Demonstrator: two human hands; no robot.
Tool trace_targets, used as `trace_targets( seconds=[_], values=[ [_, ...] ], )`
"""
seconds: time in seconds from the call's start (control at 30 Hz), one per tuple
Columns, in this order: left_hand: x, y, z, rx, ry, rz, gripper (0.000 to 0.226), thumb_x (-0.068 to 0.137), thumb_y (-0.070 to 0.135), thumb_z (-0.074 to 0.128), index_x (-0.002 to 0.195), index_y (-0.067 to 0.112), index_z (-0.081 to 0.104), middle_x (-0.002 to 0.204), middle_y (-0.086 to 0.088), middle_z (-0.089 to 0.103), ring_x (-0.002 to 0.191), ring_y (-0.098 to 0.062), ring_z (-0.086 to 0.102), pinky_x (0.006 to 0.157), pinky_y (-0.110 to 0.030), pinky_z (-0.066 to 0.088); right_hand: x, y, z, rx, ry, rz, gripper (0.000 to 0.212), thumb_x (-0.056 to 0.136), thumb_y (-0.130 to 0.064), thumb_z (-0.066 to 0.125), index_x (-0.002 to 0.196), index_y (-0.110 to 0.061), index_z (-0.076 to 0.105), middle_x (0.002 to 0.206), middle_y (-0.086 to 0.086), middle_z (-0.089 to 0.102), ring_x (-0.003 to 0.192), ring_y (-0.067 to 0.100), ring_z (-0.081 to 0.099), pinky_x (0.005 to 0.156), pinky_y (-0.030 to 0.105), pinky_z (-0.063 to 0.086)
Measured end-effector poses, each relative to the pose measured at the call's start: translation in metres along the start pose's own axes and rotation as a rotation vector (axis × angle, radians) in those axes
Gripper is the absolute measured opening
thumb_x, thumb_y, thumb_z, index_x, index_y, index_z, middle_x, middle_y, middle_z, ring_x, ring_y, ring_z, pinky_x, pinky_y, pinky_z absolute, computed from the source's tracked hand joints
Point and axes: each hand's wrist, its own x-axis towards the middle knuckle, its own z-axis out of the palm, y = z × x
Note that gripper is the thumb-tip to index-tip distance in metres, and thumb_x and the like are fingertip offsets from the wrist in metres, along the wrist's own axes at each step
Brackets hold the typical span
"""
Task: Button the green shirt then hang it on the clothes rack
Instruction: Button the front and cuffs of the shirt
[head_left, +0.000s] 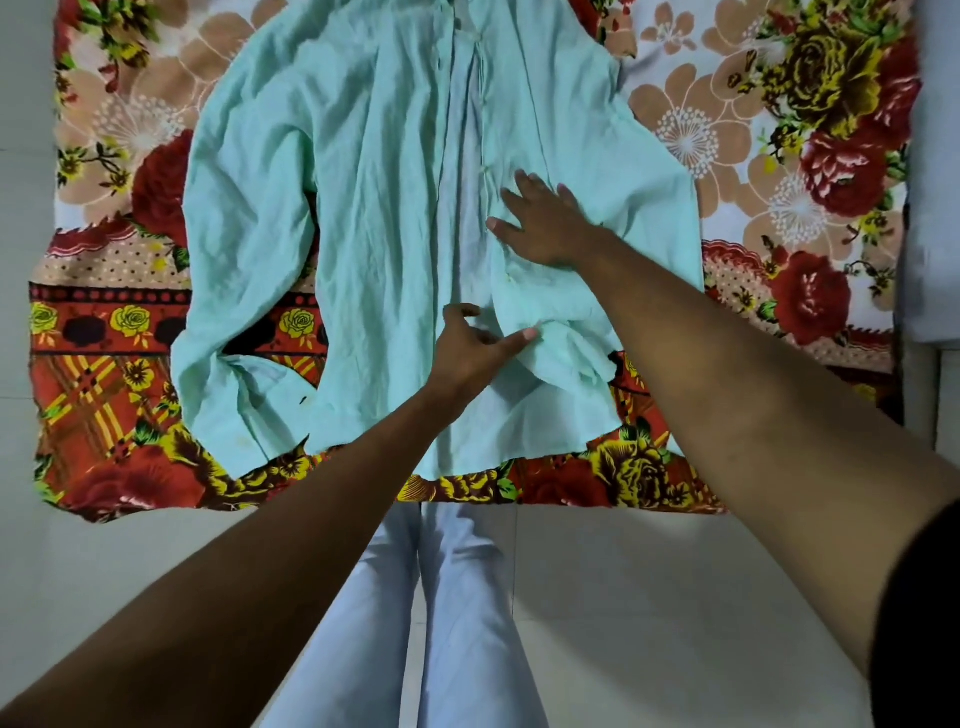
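A pale green shirt (374, 208) lies spread flat on a flowered bedsheet (779, 156), collar far from me, hem near me, front plackets meeting down the middle. My right hand (545, 223) rests flat on the right front panel beside the placket, fingers spread. Lower down, my left hand (475, 348) touches the right front's folded lower edge with thumb and forefinger; whether it pinches the cloth is unclear. The shirt's lower front stands apart. No clothes rack is in view.
The sheet covers a low bed whose near edge (363, 493) runs across the view. Pale floor tiles (675, 597) lie below it, and my legs in light trousers (457, 597) stand at the edge. A grey surface (930, 208) borders the right side.
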Motion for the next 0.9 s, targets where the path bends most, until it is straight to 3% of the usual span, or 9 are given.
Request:
trace_targets(
  seconds=[0.07,0.17,0.23,0.3,0.4,0.5,0.6,0.77,0.9],
  values=[
    [0.001,-0.015,0.0,0.264,0.189,0.207,0.084,0.071,0.053,0.086,0.131,0.017,0.038,0.123,-0.004,0.054,0.108,-0.019,0.056,0.085,-0.034,0.053,-0.008,-0.002,0.008,0.031,0.083,-0.016,0.062,0.107,-0.05,0.035,0.159,-0.017,0.03,0.171,0.011,0.01,0.158,0.028,0.007,0.126,0.05,0.005],
    [0.0,-0.017,0.006,0.398,0.294,0.425,0.049,0.081,0.042,0.077,0.114,0.014,0.053,0.111,-0.002,0.057,0.099,-0.019,0.056,0.081,-0.038,0.052,-0.029,-0.003,0.018,0.119,0.325,-0.079,0.043,0.103,-0.027,0.048,0.143,-0.015,0.056,0.156,0.012,0.042,0.144,0.034,0.038,0.118,0.05,0.03],
    [0.001,-0.014,0.014,0.408,0.231,0.421,0.032,0.086,0.039,0.073,0.102,0.014,0.061,0.096,-0.001,0.065,0.089,-0.018,0.062,0.077,-0.043,0.055,-0.047,0.0,0.029,0.188,0.532,-0.064,0.035,0.094,-0.013,0.053,0.125,-0.013,0.068,0.13,0.011,0.059,0.12,0.032,0.054,0.101,0.048,0.046],
    [0.004,-0.014,0.023,0.408,0.184,0.298,0.037,0.085,0.044,0.073,0.102,0.013,0.063,0.093,-0.002,0.07,0.088,-0.021,0.066,0.078,-0.043,0.057,-0.065,0.005,0.04,0.321,0.649,0.008,0.027,0.09,-0.01,0.057,0.113,-0.012,0.07,0.112,0.01,0.06,0.105,0.028,0.06,0.093,0.041,0.051],
    [0.01,-0.018,0.038,0.368,0.189,0.09,0.054,0.081,0.054,0.076,0.112,0.011,0.062,0.106,-0.006,0.071,0.099,-0.026,0.066,0.084,-0.036,0.055,-0.089,0.012,0.062,0.431,0.546,0.027,0.023,0.091,-0.009,0.061,0.111,-0.012,0.071,0.107,0.007,0.06,0.098,0.021,0.065,0.087,0.036,0.055],
    [0.017,-0.02,0.048,0.253,0.224,-0.003,0.046,0.08,0.048,0.08,0.104,0.012,0.064,0.101,-0.001,0.067,0.101,-0.025,0.066,0.086,-0.033,0.053,-0.1,0.017,0.079,0.406,0.399,-0.018,0.032,0.09,-0.001,0.057,0.116,-0.012,0.072,0.112,0.006,0.065,0.102,0.023,0.066,0.091,0.04,0.056],
    [0.026,-0.018,0.051,0.138,0.231,-0.009,0.026,0.08,0.034,0.082,0.09,0.016,0.066,0.09,0.0,0.068,0.093,-0.024,0.069,0.085,-0.035,0.057,-0.102,0.017,0.083,0.465,0.326,0.04,0.045,0.087,0.009,0.05,0.124,-0.009,0.07,0.122,0.011,0.067,0.113,0.027,0.065,0.101,0.039,0.052],
    [0.019,-0.016,0.051,-0.033,0.285,0.09,0.017,0.082,0.024,0.077,0.077,0.013,0.066,0.072,0.002,0.065,0.069,-0.015,0.061,0.067,-0.031,0.051,-0.105,0.013,0.073,0.474,0.199,0.109,0.053,0.087,0.007,0.051,0.137,-0.009,0.061,0.132,0.016,0.064,0.122,0.03,0.061,0.106,0.036,0.048],
    [0.009,-0.027,0.049,-0.207,0.237,0.05,0.025,0.094,0.031,0.065,0.083,0.009,0.059,0.084,-0.012,0.066,0.08,-0.025,0.065,0.08,-0.044,0.058,-0.1,0.008,0.056,0.355,0.042,0.065,0.062,0.091,0.005,0.046,0.149,-0.017,0.05,0.142,0.013,0.059,0.131,0.029,0.055,0.109,0.037,0.045]
  ],
)
